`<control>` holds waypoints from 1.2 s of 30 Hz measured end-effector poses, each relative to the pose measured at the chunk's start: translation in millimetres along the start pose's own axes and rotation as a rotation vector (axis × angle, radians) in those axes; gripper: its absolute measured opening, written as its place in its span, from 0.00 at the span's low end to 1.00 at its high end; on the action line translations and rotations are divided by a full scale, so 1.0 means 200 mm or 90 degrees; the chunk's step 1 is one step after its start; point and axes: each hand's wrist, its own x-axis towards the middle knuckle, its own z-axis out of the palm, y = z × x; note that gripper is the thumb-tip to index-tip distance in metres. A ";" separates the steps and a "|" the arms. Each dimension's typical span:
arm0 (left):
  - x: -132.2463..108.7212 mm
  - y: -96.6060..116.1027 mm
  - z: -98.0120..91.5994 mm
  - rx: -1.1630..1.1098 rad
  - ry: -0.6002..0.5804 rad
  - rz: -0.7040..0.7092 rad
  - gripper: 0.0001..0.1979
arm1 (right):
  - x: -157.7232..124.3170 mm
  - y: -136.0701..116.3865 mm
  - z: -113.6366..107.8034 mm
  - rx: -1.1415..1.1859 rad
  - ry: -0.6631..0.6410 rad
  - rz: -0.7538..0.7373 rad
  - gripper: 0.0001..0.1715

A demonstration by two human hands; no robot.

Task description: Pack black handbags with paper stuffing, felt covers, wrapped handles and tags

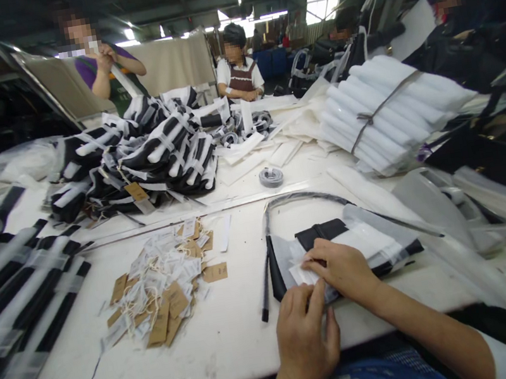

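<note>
A black bag point(320, 230) lies on the table right before me, partly covered with white wrapping paper point(366, 237) and translucent sheet. Its long strap point(304, 196), sleeved in clear film, arches behind it and trails off to both sides. My right hand point(345, 269) pinches the white paper over the bag's front left part. Just below and to the left, my left hand point(304, 332) has its fingers closed at the near edge of the wrapping. What lies between the left fingertips is mostly hidden.
Brown and white hang tags point(168, 292) lie heaped on the left. Wrapped black bags point(151, 154) are piled behind, with more in a stack point(15, 297) at far left. A grey tape roll point(271, 177) and tied white foam bundle point(388, 107) stand beyond. Several co-workers are around.
</note>
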 end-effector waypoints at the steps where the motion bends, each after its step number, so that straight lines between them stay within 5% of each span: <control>1: 0.00 0.00 0.00 0.005 -0.001 0.000 0.26 | 0.01 0.00 0.00 -0.010 -0.008 -0.001 0.10; 17: -0.01 -0.01 0.06 0.210 -0.003 0.097 0.20 | 0.29 0.06 -0.02 0.005 -0.147 -0.034 0.13; 26: -0.02 0.00 0.08 0.263 -0.008 0.097 0.25 | 0.19 0.08 -0.09 0.115 0.045 -0.068 0.11; 31: -0.03 -0.03 0.08 0.271 0.014 0.130 0.23 | -0.07 0.38 -0.36 0.201 0.202 -0.038 0.12; 36: -0.01 -0.09 0.08 0.290 0.044 0.200 0.20 | -0.33 0.96 -0.69 0.080 0.316 0.225 0.13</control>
